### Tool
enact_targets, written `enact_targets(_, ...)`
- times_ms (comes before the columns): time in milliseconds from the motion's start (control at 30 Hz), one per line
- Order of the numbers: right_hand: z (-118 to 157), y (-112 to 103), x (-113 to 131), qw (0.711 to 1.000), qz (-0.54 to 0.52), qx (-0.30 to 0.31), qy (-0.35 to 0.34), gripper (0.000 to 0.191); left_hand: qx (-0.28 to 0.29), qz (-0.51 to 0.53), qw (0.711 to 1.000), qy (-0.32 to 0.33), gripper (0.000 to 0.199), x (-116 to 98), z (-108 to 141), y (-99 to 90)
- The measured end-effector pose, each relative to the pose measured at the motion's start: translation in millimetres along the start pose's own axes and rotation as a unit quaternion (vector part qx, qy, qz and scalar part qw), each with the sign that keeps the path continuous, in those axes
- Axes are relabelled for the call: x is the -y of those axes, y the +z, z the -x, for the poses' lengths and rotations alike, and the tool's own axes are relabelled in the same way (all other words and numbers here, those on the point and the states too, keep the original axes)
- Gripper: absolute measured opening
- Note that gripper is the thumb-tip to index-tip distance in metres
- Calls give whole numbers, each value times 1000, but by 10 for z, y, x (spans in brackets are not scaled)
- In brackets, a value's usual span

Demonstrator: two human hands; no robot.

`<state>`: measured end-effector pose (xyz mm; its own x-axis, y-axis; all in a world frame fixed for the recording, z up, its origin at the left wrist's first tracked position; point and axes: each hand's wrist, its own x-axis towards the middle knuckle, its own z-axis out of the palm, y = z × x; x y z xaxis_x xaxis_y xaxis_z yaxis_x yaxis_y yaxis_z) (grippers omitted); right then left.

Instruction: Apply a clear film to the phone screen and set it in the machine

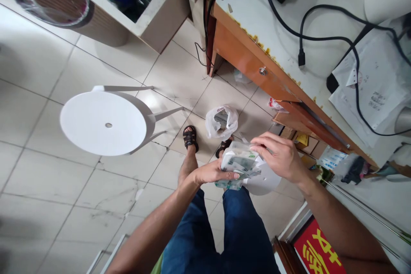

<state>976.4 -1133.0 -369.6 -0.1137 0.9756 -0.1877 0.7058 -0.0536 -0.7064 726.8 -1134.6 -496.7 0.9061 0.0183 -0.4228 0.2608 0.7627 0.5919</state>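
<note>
A plastic-wrapped package (236, 160) with green print on its clear film is held in front of my knees. My left hand (210, 173) grips it from the left side, thumb laid across its near face. At the upper right edge, the fingers of my right hand (278, 154) pinch the film. What is inside the wrapping I cannot make out. Beyond the package, a white plastic bag (221, 122) stands open on the floor with something grey in it.
A white round stool (102, 124) stands on the tiled floor to the left, and another white round seat (265, 177) is partly hidden behind my hands. An orange-fronted desk (244, 51) with black cables (321, 37) lies ahead right. A lined bin (77, 17) stands at upper left.
</note>
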Motion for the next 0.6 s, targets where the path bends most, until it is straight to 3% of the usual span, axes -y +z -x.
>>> enact_targets(100, 79, -39, 92, 994, 40, 9, -97, 22, -9, -9, 998, 56, 57, -36, -14, -23)
enact_targets(200, 205, -63, 219, 981, 79, 15, -176, 26, -15, -22, 993, 111, 72, -91, -24, -75)
enact_targets(400, 364, -60, 403, 966, 145, 10, -214, 19, 11, -70, 974, 215, 56, -166, -92, -125)
enact_targets(600, 428, -64, 446, 947, 198, -4, -254, 22, 16, -40, 974, 222, 64, -148, -120, -93)
